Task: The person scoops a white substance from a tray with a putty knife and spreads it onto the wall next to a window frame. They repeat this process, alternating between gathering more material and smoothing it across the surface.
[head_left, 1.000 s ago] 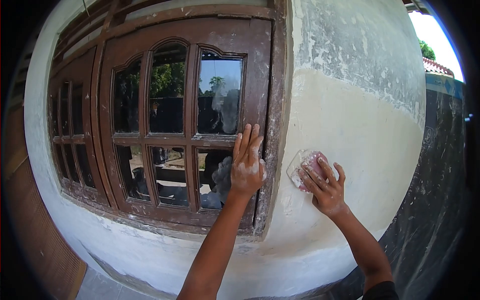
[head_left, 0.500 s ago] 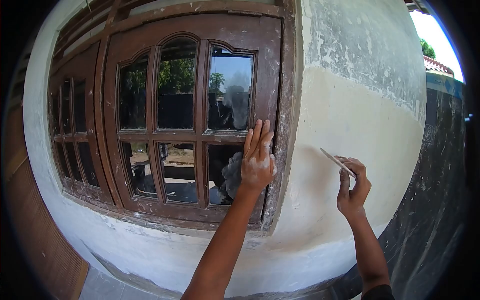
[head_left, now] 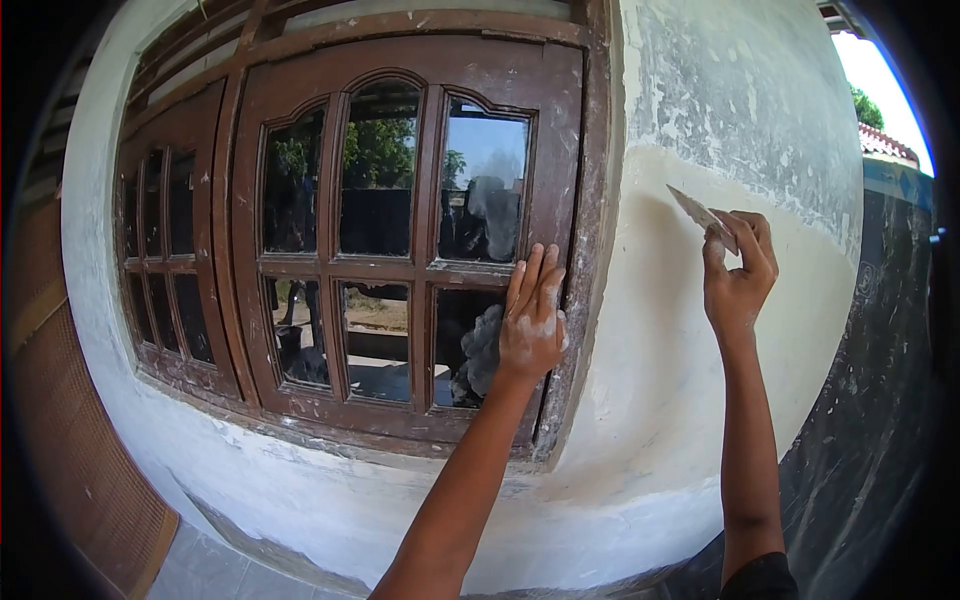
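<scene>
My left hand, dusted white, lies flat against the right side of the brown wooden window, its fingers stretched upward. My right hand is closed on a thin, flat, pale blade, pinched between thumb and fingers. The blade's tip points up and left, close to the wall; whether it touches cannot be made out. Around it the wall has a smooth cream coat, with a rougher grey-white patch above. Whitish smudges mark the glass beside my left hand.
A second window panel stands at the left. The white wall ledge curves below the window, above grey floor tiles. A brown woven panel is at the far left, and a dark, scuffed surface at the right.
My right hand has moved up and slightly right with the blade, which now shows more of its flat face. The left hand stays on the window; the view has shifted a little.
</scene>
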`<state>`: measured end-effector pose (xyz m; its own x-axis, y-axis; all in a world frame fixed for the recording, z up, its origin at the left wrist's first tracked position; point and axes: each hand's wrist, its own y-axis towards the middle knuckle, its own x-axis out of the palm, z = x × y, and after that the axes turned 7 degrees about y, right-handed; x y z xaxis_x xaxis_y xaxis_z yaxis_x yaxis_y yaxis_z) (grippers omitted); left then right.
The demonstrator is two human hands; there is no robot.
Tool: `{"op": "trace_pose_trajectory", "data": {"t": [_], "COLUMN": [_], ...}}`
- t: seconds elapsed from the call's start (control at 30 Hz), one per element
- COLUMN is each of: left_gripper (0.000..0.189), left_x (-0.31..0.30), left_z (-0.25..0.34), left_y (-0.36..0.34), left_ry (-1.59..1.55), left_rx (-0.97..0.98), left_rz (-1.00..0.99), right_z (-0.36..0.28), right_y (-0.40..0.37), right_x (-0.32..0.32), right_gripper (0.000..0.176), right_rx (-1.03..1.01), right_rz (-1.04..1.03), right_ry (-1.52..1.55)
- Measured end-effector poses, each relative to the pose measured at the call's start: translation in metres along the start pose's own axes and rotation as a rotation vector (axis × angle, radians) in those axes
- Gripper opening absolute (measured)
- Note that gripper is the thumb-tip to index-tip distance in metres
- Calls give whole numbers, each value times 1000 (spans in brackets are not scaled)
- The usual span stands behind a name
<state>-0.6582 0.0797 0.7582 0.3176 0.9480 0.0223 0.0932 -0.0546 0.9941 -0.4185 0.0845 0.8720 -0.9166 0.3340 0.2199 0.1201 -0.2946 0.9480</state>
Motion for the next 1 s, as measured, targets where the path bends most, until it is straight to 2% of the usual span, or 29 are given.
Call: {"op": "trace_pose_trajectory", "data": {"t": [0.1,0.13,0.2,0.33,0.43,0.57,0.67,0.77,0.93,1.0], "left_gripper": [54,54,53,53,53,53,51,49,54,57], "left_x": [2,2,2,-1,-3,1,3,3,2,3], "left_z": [-2,-1,-1,0,-1,-3,-2,-3,-4,-4], "left_y": [0,-1,-1,0,1,0,-1,-1,-1,-1], "left_ry": [7,8,14,10,-3,-19,-2,38,-8,11], "left_rx": [12,11,4,-5,-1,15,19,6,20,27], "left_rz": [11,11,3,-18,-12,16,19,-7,-3,4], "right_z": [8,11,12,8,-3,-24,-32,-42,-15,-1], "right_y": [9,11,12,-6,-40,-127,-179,-155,-19,4], "right_x": [16,23,35,46,41,4,-26,-30,22,40], "right_gripper": [42,42,45,53,51,44,51,49,51,50], "right_rx": [-89,-89,-246,-279,-263,-260,-305,-322,-300,-284], "right_rz": [-40,-40,-45,-207,-325,-517,-668,-549,-246,-250], "right_ry": [-103,-102,-102,-185,-193,-153,-85,-51,-125,-156]}}
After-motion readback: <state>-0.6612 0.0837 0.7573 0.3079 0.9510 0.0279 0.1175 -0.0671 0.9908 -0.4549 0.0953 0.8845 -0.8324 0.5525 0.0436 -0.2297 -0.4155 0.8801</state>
